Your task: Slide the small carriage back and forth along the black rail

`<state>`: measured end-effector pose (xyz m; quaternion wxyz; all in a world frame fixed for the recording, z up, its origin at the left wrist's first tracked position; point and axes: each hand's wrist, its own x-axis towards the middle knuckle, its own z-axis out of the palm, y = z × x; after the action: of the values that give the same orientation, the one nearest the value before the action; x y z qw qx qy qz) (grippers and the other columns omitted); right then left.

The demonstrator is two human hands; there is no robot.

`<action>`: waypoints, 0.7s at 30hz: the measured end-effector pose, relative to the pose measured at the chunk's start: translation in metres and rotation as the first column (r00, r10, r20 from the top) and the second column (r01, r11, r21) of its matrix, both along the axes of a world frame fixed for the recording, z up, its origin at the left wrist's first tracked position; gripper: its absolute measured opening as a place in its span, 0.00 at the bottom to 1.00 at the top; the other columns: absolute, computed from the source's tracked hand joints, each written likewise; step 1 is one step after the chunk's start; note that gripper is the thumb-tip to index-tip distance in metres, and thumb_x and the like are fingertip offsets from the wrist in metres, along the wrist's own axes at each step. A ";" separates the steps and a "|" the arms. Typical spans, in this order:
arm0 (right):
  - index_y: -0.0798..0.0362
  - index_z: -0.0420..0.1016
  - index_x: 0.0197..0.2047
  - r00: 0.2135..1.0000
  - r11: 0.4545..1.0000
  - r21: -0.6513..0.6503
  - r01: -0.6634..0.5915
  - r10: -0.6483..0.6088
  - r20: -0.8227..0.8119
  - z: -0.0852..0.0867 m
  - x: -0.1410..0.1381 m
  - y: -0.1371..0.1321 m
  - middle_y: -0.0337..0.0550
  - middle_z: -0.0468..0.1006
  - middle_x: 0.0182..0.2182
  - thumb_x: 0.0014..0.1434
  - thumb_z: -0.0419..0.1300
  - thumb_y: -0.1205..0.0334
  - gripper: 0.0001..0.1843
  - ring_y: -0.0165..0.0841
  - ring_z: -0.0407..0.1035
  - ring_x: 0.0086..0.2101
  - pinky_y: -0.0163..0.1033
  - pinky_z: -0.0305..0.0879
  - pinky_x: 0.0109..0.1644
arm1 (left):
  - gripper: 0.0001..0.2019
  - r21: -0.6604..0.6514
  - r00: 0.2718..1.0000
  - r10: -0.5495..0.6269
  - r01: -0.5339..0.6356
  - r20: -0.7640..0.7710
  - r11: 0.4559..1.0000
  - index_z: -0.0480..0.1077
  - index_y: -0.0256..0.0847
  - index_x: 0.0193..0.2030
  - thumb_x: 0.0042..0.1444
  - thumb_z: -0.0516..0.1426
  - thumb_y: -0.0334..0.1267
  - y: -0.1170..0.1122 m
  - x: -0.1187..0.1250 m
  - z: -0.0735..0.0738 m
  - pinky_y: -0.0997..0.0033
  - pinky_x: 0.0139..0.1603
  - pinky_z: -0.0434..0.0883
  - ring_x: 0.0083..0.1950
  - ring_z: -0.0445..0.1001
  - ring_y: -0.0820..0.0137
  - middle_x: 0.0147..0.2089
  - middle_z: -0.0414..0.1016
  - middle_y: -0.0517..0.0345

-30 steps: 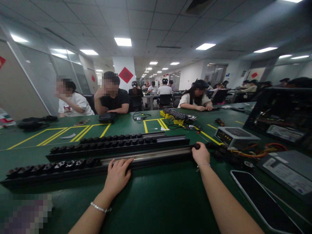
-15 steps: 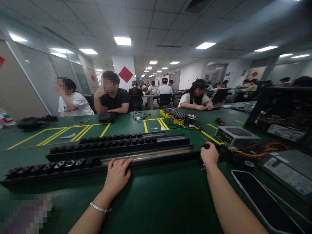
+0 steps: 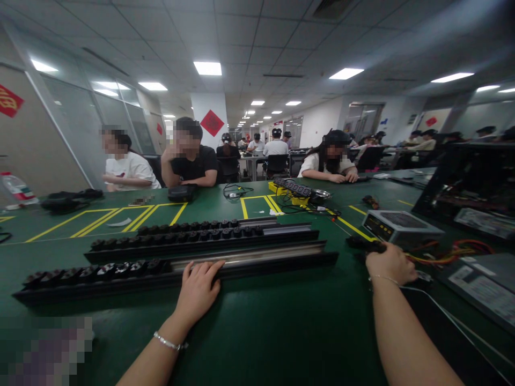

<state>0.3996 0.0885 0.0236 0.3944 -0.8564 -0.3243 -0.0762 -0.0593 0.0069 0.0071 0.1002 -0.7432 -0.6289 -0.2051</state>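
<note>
My left hand (image 3: 201,284) lies over the front edge of the nearest long black rail (image 3: 277,266), its fingers stretched onto the shiny metal channel. A row of black round-topped parts (image 3: 107,271) fills the left half of this rail. Right of the rail's end, my right hand (image 3: 391,264) is curled beside a dark object (image 3: 364,244). Its fingertips are mostly hidden, and what they hold cannot be made out. Two more black rails (image 3: 298,235) with similar parts lie behind the front one.
A power supply box (image 3: 402,228) with coloured wires and a second metal box (image 3: 483,281) stand at the right. A phone (image 3: 442,332) lies under my right forearm. Yellow trays (image 3: 300,200) and cables sit farther back. Several people sit beyond the green table (image 3: 281,332).
My right hand has moved right, from the end of the front rail to the dark things near the power supply. My left hand stays on the rail. The view has shifted slightly.
</note>
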 end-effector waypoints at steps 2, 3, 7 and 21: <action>0.51 0.72 0.49 0.999 1.000 -0.008 0.028 -0.028 -0.029 -0.002 0.002 0.000 0.59 0.68 0.52 0.50 0.51 0.64 0.22 0.55 0.57 0.52 0.62 0.46 0.54 | 0.21 -0.004 1.000 -0.002 0.002 0.008 1.000 0.64 0.52 0.56 0.54 0.50 0.36 0.000 -0.001 0.000 0.51 0.63 0.47 0.51 0.68 0.65 0.48 0.74 0.57; 0.50 0.72 0.49 0.999 0.999 -0.011 0.035 -0.036 -0.036 -0.003 0.002 0.001 0.58 0.67 0.53 0.50 0.51 0.64 0.21 0.55 0.56 0.53 0.63 0.44 0.55 | 0.22 -0.004 1.000 -0.001 0.001 0.011 1.000 0.64 0.52 0.56 0.54 0.50 0.36 0.001 -0.001 0.000 0.50 0.63 0.47 0.51 0.68 0.65 0.48 0.74 0.57; 0.51 0.72 0.47 0.999 0.999 0.023 0.033 -0.033 0.001 -0.007 0.002 0.003 0.58 0.63 0.56 0.50 0.51 0.64 0.21 0.55 0.51 0.56 0.63 0.41 0.57 | 0.21 -0.004 1.000 -0.001 0.001 0.017 1.000 0.65 0.52 0.56 0.55 0.50 0.37 0.001 -0.001 -0.001 0.50 0.63 0.48 0.52 0.68 0.65 0.48 0.74 0.57; 0.58 0.70 0.50 0.854 0.904 0.117 -0.411 0.336 0.396 0.002 -0.071 0.009 0.54 0.66 0.55 0.51 0.49 0.66 0.23 0.45 0.53 0.58 0.57 0.46 0.60 | 0.22 0.219 0.847 0.495 -0.530 0.194 0.819 0.65 0.38 0.55 0.59 0.44 0.45 0.004 -0.035 0.014 0.44 0.62 0.52 0.67 0.47 0.52 0.64 0.56 0.42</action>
<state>0.3285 0.0978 0.0252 0.4170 -0.7036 -0.5437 -0.1882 -0.0942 0.0105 0.0207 0.2090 -0.5114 -0.7777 -0.2999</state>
